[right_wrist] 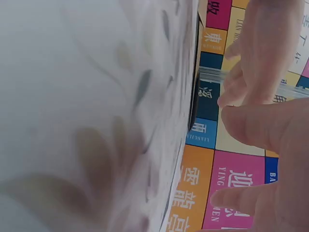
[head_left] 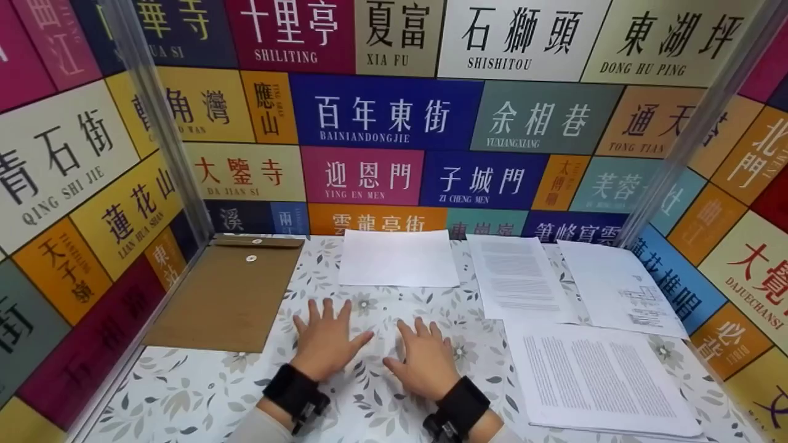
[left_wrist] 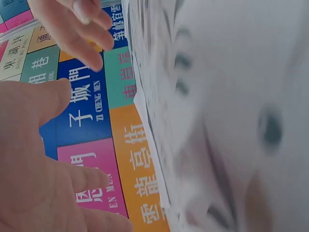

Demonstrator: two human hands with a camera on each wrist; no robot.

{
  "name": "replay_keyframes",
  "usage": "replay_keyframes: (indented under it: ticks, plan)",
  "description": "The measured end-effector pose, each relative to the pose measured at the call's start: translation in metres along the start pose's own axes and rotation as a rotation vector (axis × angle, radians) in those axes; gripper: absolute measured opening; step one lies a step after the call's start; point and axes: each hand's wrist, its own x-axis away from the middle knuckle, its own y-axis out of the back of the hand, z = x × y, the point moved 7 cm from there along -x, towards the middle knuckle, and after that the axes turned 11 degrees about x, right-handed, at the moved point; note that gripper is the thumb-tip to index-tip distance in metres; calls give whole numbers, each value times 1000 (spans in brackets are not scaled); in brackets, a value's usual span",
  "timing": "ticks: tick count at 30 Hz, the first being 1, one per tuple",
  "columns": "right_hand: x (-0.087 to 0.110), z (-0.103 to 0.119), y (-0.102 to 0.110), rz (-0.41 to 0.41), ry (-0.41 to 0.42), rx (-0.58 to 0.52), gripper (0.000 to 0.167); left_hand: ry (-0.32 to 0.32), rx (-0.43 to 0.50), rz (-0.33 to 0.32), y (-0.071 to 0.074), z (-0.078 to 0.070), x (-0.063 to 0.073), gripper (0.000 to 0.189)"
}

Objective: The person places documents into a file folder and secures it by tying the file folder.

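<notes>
My left hand (head_left: 327, 342), fingers spread and palm down, is over the patterned tablecloth (head_left: 369, 394) and holds nothing. My right hand (head_left: 426, 360) is beside it with its fingers apart, also holding nothing. Both wrist views look along the cloth and show the two hands close above its surface. Beyond the fingertips lies a blank white sheet of paper (head_left: 399, 258). To the left of my left hand is a brown document envelope (head_left: 225, 295) with a flap and two round white fasteners. A stack of printed pages (head_left: 606, 378) lies to the right of my right hand.
Behind that stack are another printed sheet (head_left: 517, 277) and a white sheet with a line drawing (head_left: 622, 286) near the right wall. Colourful panels with place names (head_left: 385, 114) enclose the table at the back and both sides. Clear corner posts (head_left: 166, 123) stand where they meet.
</notes>
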Motion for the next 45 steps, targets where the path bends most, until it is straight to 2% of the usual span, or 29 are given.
replay_keyframes:
  ticks: [4, 9, 15, 19, 21, 25, 30, 33, 37, 42, 45]
  plan:
    - [-11, 6, 7, -46, -19, -65, 76, 21, -42, -26, 15, 17, -7, 90]
    - [-30, 26, 9, -67, -54, -210, 77, 94, -50, -49, 42, 53, -11, 99]
    - [-51, 51, 0, -22, -114, -304, 76, 186, 0, -39, 74, 111, -15, 107]
    - [-64, 73, -12, 23, -151, -443, 77, 248, 7, -37, 96, 154, -13, 109]
    - [-67, 86, -21, 59, -170, -528, 75, 288, 14, -28, 106, 172, -7, 113]
    - [-68, 117, -36, 129, -203, -686, 71, 356, 8, -17, 117, 209, -1, 120]
    - [-71, 149, -55, 225, -251, -914, 65, 467, 35, -30, 121, 250, 1, 121]
    - [-72, 164, -70, 320, -280, -1128, 69, 516, 66, -39, 123, 266, 3, 118]
    - [-70, 176, -84, 430, -287, -1397, 76, 522, 128, -9, 118, 278, 9, 113]
    - [-70, 183, -88, 479, -228, -1556, 78, 484, 151, -32, 116, 282, 14, 108]
    - [-69, 182, -89, 466, -247, -1659, 77, 477, 151, -59, 118, 279, 17, 111]
